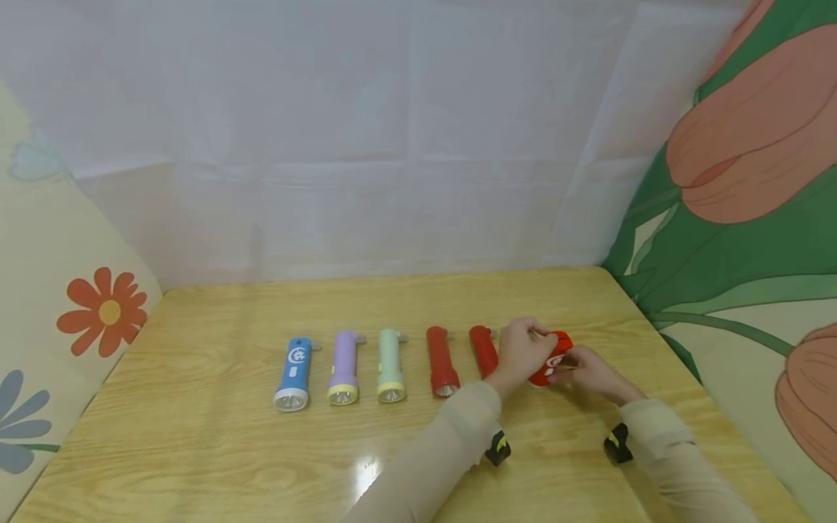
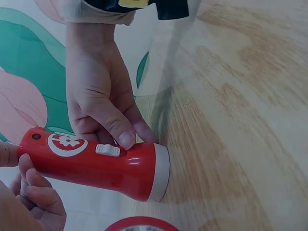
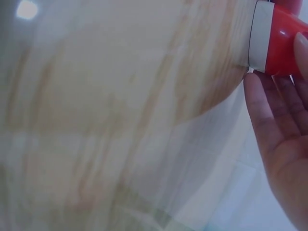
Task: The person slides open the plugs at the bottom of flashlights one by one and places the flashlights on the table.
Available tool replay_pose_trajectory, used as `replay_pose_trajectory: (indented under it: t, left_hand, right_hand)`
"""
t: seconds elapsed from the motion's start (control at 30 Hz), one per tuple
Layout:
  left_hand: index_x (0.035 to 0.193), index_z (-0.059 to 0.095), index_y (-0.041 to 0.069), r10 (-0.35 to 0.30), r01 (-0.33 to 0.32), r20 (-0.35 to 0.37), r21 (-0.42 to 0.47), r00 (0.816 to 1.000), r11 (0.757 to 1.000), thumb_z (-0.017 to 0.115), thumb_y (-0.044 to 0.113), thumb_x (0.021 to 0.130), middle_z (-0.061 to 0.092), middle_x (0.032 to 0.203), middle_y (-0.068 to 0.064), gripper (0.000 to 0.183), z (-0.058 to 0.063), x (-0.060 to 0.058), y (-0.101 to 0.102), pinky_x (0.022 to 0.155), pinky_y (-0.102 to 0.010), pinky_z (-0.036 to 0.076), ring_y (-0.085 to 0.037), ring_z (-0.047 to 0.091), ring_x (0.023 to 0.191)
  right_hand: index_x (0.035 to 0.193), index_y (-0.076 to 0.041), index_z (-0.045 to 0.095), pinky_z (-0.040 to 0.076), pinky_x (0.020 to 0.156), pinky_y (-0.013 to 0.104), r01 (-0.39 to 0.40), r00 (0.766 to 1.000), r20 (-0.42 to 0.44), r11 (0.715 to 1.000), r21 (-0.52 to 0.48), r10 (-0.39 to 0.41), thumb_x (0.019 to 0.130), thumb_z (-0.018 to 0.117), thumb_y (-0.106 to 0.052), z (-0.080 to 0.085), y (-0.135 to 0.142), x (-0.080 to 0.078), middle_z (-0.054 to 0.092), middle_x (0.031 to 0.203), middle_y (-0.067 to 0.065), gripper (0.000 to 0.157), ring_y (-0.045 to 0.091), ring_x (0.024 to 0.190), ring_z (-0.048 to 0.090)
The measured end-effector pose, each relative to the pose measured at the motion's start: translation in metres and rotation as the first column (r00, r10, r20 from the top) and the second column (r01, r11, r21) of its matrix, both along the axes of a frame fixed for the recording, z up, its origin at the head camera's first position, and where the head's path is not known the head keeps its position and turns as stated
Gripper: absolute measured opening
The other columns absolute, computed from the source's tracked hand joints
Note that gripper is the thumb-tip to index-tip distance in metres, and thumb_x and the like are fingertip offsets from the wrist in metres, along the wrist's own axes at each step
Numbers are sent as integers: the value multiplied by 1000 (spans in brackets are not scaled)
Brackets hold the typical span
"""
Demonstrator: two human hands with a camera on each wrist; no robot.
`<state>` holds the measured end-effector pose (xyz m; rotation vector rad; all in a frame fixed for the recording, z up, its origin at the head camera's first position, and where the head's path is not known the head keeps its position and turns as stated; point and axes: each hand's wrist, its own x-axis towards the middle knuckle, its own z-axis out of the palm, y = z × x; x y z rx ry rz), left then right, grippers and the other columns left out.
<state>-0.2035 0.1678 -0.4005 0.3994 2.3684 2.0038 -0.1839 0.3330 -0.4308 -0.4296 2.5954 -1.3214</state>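
A red flashlight with a white rim, a white flower emblem and a white switch is held at the right of the table. My left hand pinches its tail end; in the left wrist view, the left fingers are bent at that end. My right hand grips it near the head, the thumb beside the switch in the left wrist view. In the right wrist view, only the white-rimmed head and part of the right hand show.
Left of my hands, a row of flashlights lies on the wooden table: blue, purple, mint green, red and another red one, partly behind my left hand. A white cloth hangs behind; floral cloths flank the table.
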Motion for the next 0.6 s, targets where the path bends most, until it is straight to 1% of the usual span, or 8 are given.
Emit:
replay_pose_trajectory:
  t: [0.07,0.13,0.2,0.33,0.43,0.5,0.6]
  left_hand:
    - [74,65,5,-4,3,-19,-19,1000,1000,69,8,75,49,50,6,5,0,0,-1,38,-15,36,0,42,43]
    - [75,65,6,-6,5,-18,-36,1000,999,69,9,76,49,50,6,5,1,0,-1,38,-15,36,0,42,42]
    - [74,65,7,-4,3,-21,-52,1000,999,69,9,76,49,50,6,5,2,1,-1,38,-15,36,0,42,42]
    - [74,65,8,3,-6,-35,-92,999,996,70,11,76,51,50,7,6,5,1,-1,38,-15,37,0,42,42]
    - [73,63,10,7,-10,-27,-118,1000,993,71,12,76,50,49,8,9,6,1,-1,37,-15,36,1,42,41]
    - [72,63,10,6,-9,-19,-127,1000,992,72,13,76,50,50,8,10,7,0,0,37,-15,36,1,42,41]
    - [71,63,10,5,-8,-21,-146,1000,989,72,13,75,52,52,8,11,8,-1,0,37,-15,36,0,41,41]
  right_hand:
    - [107,11,57,47,80,22,3,1000,-6,1000,15,-3,80,67,-2,1,-1,0,63,102,21,32,9,93,60]
    - [106,11,58,47,80,22,11,1000,-13,1000,25,-11,79,68,-2,3,-2,1,64,101,19,31,10,92,60]
    - [106,10,59,47,80,22,18,1000,-15,999,29,-18,79,68,-2,4,-3,1,64,101,18,31,9,91,59]
    - [105,11,59,47,79,21,33,999,-18,999,35,-32,78,69,-2,5,-4,2,64,101,19,32,12,92,60]
    - [106,11,59,47,79,21,41,999,-19,998,39,-40,78,69,-3,4,-4,2,64,101,19,33,13,92,60]
    - [107,10,59,47,79,21,45,999,-20,998,39,-44,78,69,-4,4,-4,2,64,102,19,33,12,93,60]
    - [108,9,58,46,81,22,49,999,-17,998,38,-48,79,69,-5,3,-3,2,64,103,19,35,7,92,59]
